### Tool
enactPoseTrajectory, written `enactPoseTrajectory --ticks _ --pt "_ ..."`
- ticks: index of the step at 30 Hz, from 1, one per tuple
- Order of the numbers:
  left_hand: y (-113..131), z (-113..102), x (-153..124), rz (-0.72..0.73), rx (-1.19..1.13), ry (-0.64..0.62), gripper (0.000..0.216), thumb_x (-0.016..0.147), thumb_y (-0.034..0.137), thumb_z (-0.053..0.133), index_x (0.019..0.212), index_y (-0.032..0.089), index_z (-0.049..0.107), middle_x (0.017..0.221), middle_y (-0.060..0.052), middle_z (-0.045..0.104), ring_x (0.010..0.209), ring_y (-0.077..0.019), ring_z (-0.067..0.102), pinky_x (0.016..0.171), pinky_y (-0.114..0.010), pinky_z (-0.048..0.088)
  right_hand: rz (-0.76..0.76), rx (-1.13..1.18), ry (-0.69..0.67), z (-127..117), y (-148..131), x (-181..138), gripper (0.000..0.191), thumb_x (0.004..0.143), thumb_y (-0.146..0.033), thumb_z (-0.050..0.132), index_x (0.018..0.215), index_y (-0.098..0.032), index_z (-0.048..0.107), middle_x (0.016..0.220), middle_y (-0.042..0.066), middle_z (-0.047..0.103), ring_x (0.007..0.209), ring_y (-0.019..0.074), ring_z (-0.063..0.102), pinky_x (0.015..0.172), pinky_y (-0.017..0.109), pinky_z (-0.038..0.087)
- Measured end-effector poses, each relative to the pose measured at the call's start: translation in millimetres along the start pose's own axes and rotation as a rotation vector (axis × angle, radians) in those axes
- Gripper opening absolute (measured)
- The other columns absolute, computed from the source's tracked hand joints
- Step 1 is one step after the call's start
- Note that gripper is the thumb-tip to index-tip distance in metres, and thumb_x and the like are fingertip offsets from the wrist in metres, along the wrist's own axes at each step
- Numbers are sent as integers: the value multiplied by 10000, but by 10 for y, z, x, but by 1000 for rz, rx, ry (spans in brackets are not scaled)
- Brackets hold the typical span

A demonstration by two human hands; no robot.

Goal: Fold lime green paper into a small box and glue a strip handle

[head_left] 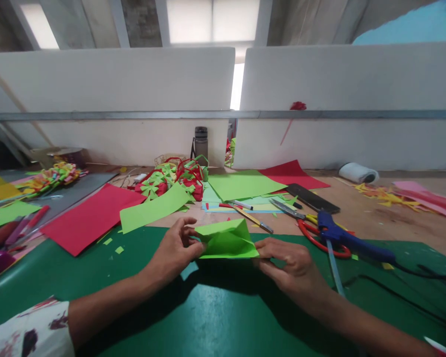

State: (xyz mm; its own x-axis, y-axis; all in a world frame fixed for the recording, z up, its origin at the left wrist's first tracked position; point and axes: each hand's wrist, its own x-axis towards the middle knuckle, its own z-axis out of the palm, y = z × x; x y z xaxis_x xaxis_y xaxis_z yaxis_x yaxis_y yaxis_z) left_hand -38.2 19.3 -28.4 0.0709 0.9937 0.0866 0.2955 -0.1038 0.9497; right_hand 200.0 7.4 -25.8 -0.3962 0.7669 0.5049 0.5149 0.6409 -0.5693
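A folded bright green piece of paper (226, 240) is held up between my two hands, its top side gaping like a shallow pocket. My left hand (180, 240) pinches its left end between thumb and fingers. At the lower right corner, my right hand (286, 258) grips the paper with thumb and fingertips. Both hands are a little above the green mat (215, 317), where their shadows fall. Just beyond the paper lies a craft knife (252, 219). To the right of my right hand are red-handled scissors (305, 228) and a blue glue gun (351, 238).
Red sheet (92, 215) and green strip (154, 208) lie left. Behind are red-and-green paper crafts (171, 181), a bottle (200, 144), a green sheet (247, 183) and a phone (312, 197). The glue gun's black cable (423, 273) crosses the right side. A white roll (358, 172) sits farther back.
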Motion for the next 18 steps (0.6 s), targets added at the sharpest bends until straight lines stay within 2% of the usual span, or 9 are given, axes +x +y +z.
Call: enactPoseTrajectory --ticks 4,6,7,9,11,12,15,18 --pt "-7 -5 8 -28 -91 -69 606 661 206 616 1217 133 384 813 -30 603 642 -140 574 538 -229 443 -38 35 -27 3 5 -9 157 791 -140 541 693 -218 636 713 15 649 700 168 626 673 281 500" --pt "-2 -7 11 -8 -70 -79 616 656 182 613 1237 128 415 825 -44 630 682 -155 590 563 -234 452 -74 38 -43 6 11 -15 164 805 -133 528 728 -216 647 735 22 649 694 161 624 645 271 500" --pt "-1 -7 13 7 -54 -76 550 654 171 606 1189 126 485 831 -51 643 715 -166 598 588 -239 459 -90 37 -55 8 12 -18 166 811 -131 523 745 -214 650 745 25 650 693 157 622 640 268 500" --pt "-4 -3 17 26 -20 -70 328 655 168 595 977 121 634 804 -53 660 723 -173 603 612 -244 461 -112 34 -73 11 9 -23 163 822 -129 519 776 -209 653 763 31 653 693 153 621 637 264 500" --pt "-8 6 20 20 22 -55 137 657 194 604 744 117 677 713 -47 655 645 -161 589 575 -240 448 -124 30 -80 12 2 -25 153 826 -129 522 784 -203 650 765 34 653 693 150 621 634 258 500" --pt "-8 11 19 13 42 -45 110 655 205 613 684 118 672 673 -43 647 609 -155 577 553 -238 439 -126 27 -82 12 -1 -25 150 828 -129 524 782 -201 647 765 35 653 696 150 623 635 255 501" --pt "14 21 8 8 28 -34 78 636 196 632 655 126 661 671 -39 647 606 -155 578 550 -237 440 -146 9 -90 9 -1 -23 157 839 -130 513 779 -201 639 766 38 649 705 147 626 641 245 503" --pt "61 18 -8 57 -45 -28 46 632 159 614 661 141 645 722 -30 647 678 -162 590 598 -236 458 -241 -59 -112 7 21 -29 197 855 -110 476 784 -189 642 792 61 658 715 143 628 648 237 500"
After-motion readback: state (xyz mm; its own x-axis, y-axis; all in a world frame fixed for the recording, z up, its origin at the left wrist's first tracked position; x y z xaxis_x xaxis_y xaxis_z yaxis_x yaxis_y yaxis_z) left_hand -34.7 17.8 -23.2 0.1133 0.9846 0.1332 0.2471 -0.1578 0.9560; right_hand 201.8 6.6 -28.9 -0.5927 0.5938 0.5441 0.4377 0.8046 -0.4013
